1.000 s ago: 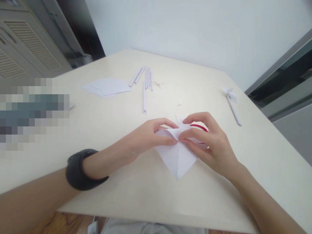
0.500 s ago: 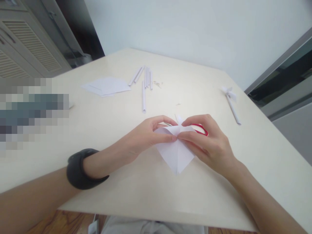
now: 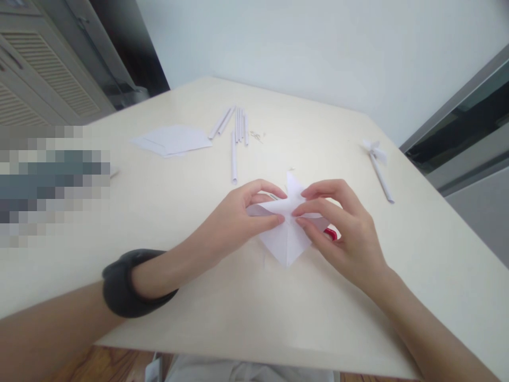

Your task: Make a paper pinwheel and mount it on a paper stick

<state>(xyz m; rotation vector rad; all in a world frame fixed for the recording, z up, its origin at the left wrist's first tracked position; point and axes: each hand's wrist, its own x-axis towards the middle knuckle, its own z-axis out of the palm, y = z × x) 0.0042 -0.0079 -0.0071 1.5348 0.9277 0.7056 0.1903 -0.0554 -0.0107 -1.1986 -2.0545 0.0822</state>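
A white folded sheet of paper (image 3: 287, 245), creased down the middle and with its corners pointing outward, is between my hands above the table. My left hand (image 3: 237, 218) pinches its left side, thumb on top and fingers behind. My right hand (image 3: 345, 225) bends round the right side, its thumb and fingertips at the paper near the centre. Partly hidden behind the paper and my right hand lies a pair of scissors, of which a red handle (image 3: 330, 234) shows.
On the white table (image 3: 238, 318), several rolled paper tubes (image 3: 234, 158) lie at the back middle beside small scraps (image 3: 256, 136). Flat paper sheets (image 3: 175, 140) are at the back left. A paper pinwheel on a tube stick (image 3: 380, 176) rests at the right.
The paper has tilted, so its far corner now stands up more between my hands. My right fingers have spread somewhat, and less of the red scissors handle shows.
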